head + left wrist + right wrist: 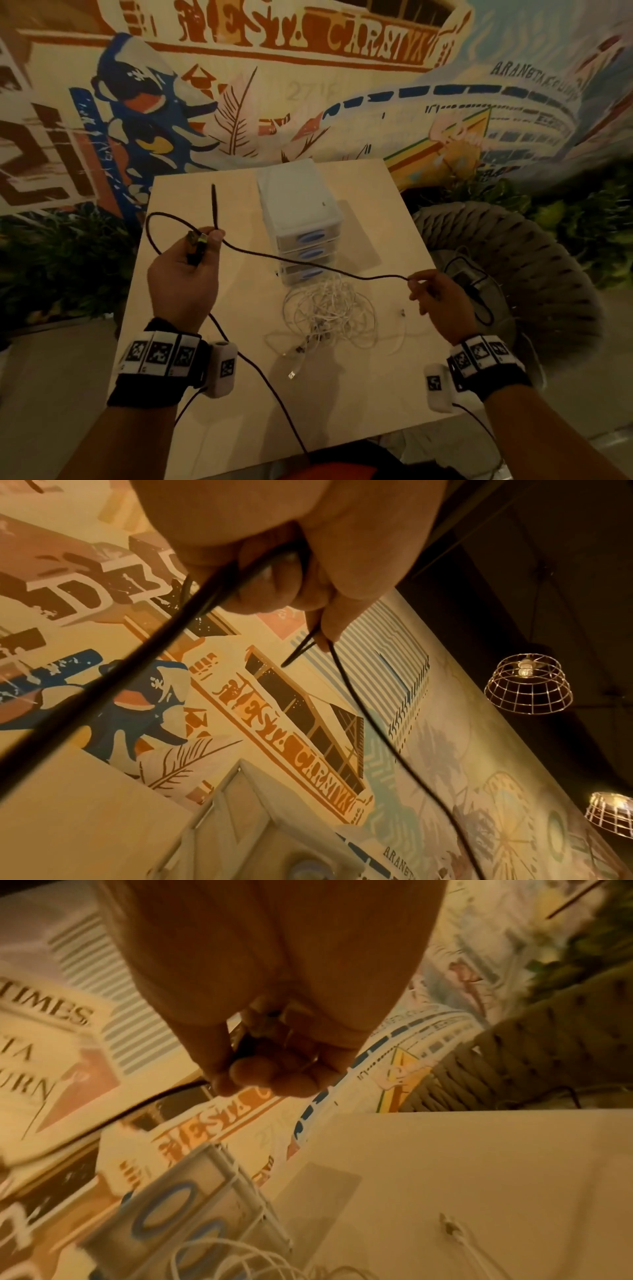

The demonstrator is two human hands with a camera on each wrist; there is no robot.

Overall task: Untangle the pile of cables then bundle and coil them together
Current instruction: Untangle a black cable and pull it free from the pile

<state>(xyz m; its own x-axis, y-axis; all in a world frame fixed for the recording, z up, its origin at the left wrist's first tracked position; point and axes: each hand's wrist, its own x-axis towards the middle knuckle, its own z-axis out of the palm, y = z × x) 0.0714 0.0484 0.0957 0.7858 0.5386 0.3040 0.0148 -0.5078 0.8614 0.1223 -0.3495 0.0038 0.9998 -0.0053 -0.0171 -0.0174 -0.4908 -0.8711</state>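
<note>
A black cable (308, 265) is stretched in the air between both hands above the wooden table (394, 212). My left hand (191, 267) grips its plug end and a loop of it, with a short end sticking up; the left wrist view shows the cable (359, 710) leaving the curled fingers. My right hand (431, 291) pinches the cable farther along, fingers curled round it (260, 1069). A slack run of the black cable drops from the left hand toward the table's near edge. A tangled pile of white cables (329, 311) lies on the table between the hands.
A small white drawer unit (294, 212) with blue handles stands at the table's middle back, just behind the white pile. A woven grey chair (534, 274) with a black cable on its seat is at the right. A painted wall stands behind.
</note>
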